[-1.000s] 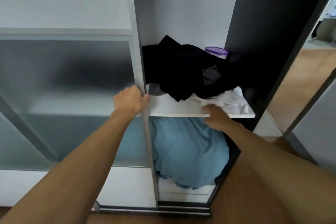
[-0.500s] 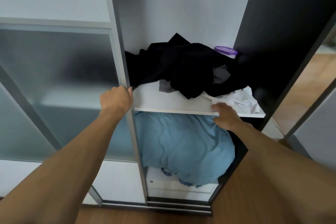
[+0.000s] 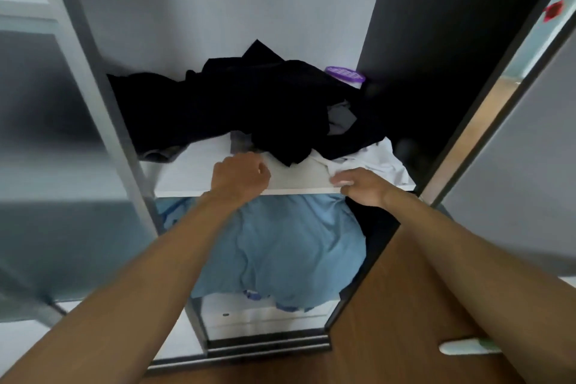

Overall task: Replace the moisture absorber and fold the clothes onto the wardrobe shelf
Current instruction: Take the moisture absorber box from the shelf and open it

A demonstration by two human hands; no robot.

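Wooden floor [image 3: 389, 305] nearest, under both forearms. A white object [image 3: 467, 347] lies on it below the right forearm; too blurred to say what it is.

Below the fingers of both hands, a crumpled blue cloth [image 3: 280, 243] fills the compartment under the shelf [image 3: 193, 171].

Left hand [image 3: 238, 176]: over the front part of the shelf, back of the hand to the camera, fingers curled in. Nothing is seen in them. The knuckles are just short of the hanging tip of the black clothes [image 3: 249, 103].

Right hand [image 3: 363, 185]: at the shelf's front edge, to the right of the left hand and apart from it. The fingers lie along the top of the board and the thumb is at the front lip, gripping the edge. The fingertips are at the near hem of a white garment [image 3: 383, 162]; whether they touch it I cannot tell.

Beyond the fingers, the black clothes lie in an unfolded heap across most of the shelf. A grey cloth [image 3: 341, 118] shows among them on the right. The white garment spreads right of the right hand's fingers, partly under the black heap.

Farthest back, beyond the right hand's fingers, the moisture absorber [image 3: 344, 74] stands in the shelf's rear right corner behind the heap. Only its purple lid and a little of its white tub show.

Left of the left hand's fingers, a frosted sliding door [image 3: 62, 165] is pushed aside.
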